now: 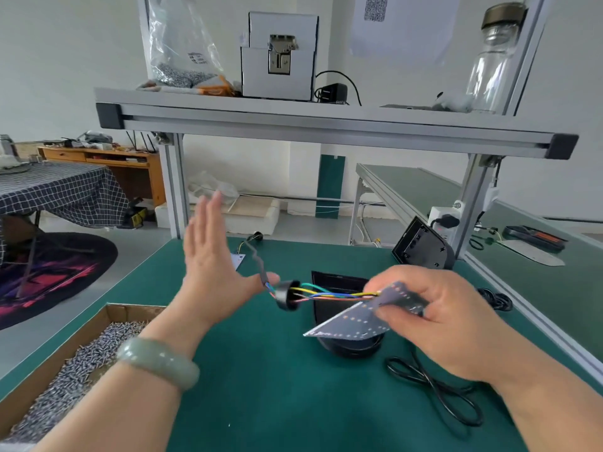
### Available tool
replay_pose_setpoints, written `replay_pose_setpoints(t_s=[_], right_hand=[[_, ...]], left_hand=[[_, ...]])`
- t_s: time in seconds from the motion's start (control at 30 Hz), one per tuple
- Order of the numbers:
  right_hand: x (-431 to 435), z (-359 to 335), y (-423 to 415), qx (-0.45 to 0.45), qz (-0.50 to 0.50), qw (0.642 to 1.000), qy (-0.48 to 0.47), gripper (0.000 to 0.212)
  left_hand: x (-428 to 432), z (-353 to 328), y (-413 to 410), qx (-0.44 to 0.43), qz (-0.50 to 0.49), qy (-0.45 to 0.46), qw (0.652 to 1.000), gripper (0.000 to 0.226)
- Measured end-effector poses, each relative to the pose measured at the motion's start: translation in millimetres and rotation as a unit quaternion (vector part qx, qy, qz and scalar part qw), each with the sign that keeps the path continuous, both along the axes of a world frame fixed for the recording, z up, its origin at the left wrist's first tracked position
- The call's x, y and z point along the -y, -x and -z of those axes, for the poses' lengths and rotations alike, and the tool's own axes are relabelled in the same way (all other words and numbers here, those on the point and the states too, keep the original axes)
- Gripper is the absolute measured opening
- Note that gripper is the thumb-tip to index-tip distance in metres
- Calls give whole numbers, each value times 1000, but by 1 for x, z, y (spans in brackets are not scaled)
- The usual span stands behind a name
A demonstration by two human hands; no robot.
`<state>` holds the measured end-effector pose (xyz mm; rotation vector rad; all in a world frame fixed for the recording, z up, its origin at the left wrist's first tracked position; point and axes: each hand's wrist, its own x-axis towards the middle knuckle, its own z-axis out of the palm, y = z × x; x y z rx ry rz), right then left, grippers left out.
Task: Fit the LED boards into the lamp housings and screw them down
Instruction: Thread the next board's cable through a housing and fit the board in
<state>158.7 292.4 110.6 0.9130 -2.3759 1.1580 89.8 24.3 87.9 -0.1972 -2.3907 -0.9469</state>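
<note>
My right hand [434, 318] pinches a flat LED board [355, 321] and holds it tilted above a black lamp housing [339, 288] on the green mat. Coloured wires [326, 293] run left from the board through a black round grommet [287, 295] into a grey sleeved cable [257, 262]. My left hand [212, 256] is raised with straight fingers, its thumb touching the cable just left of the grommet. A second black housing [421, 246] stands tilted at the back right. A small white board [238, 259] lies behind my left hand, partly hidden.
A cardboard box of screws [75, 367] sits at the front left. A black cord [434, 389] loops on the mat under my right forearm. An aluminium frame shelf [326, 125] spans overhead, with posts [173, 184] at both sides. A power strip [445, 216] sits at the back right.
</note>
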Motion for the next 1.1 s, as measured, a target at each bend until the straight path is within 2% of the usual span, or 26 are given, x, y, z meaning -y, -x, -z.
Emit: replay_pose_setpoints(t_s=[0.03,0.07,0.13,0.2,0.27,0.33,0.37,0.43,0.5,0.57,0.67,0.77,0.87,1.0,1.1], right_hand=[[-6,-5,-5,-1,-24,999,32,33],[-13,-10,-8,-5,-43,996,78,36],[-28,-19,-11,-17,-76,977,196,34],[-45,-28,-9,-30,-92,949,302,34],[-63,-37,-7,-27,-67,924,376,51],[-74,-40,-5,-30,-36,904,425,59],[-74,-39,-3,-33,-29,898,437,56],[-66,-29,1,-16,-30,886,463,43],[-55,-13,10,42,-31,869,491,33],[-46,2,18,105,-15,850,517,28],[-33,18,28,178,-7,820,543,25],[-19,28,36,242,-31,801,546,25],[-1,38,43,304,-51,796,522,25],[27,50,50,341,-66,792,503,21],[47,61,55,348,-41,795,495,19]], left_hand=[[-7,2,8,-3,29,21,999,112],[-14,5,16,-1,53,27,998,87],[-28,17,27,26,53,39,998,21],[-34,38,33,109,36,38,993,18],[-28,62,37,178,-35,54,982,3],[-18,82,40,210,-106,66,970,10],[-14,88,39,202,-126,24,971,17],[-14,89,39,177,-140,-142,964,32],[-16,78,40,181,-137,-331,916,44],[-14,70,39,179,-133,-434,873,41],[-8,63,31,104,-153,-465,866,35],[-7,59,25,57,-112,-524,843,33],[-15,52,19,102,-31,-523,846,17],[-33,47,1,204,163,-527,809,30],[-51,45,-13,253,229,-470,814,45]])
